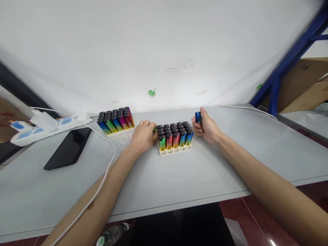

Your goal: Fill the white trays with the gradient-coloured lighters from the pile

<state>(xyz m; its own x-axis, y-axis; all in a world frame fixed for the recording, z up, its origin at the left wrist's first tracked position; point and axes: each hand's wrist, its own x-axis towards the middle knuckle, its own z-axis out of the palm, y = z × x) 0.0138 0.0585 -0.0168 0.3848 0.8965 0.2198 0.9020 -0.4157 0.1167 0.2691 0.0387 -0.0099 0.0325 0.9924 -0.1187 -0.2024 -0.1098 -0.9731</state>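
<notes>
A pale holder (164, 153) stands in front of me with rows of upright shiny lighters (176, 140) with black tops, coloured green, red and blue. On its left side, my left hand (145, 135) is closed, and a bit of a green lighter (154, 129) shows at its fingertips; the rest is hidden. To the right of the holder, my right hand (207, 127) is raised, wrapped around a blue lighter (197, 117) whose upper end sticks up beside the thumb. A second full holder (120, 132) with multicoloured lighters stands farther back on the left.
A black phone (68, 147) lies on the grey table (179, 181) at left, below a white power strip (48, 127) with plugs. A white cable (109, 167) crosses over my left forearm. Blue rack posts (275, 92) and cardboard boxes (299, 85) are at right. A bottle (112, 235) is below the table edge.
</notes>
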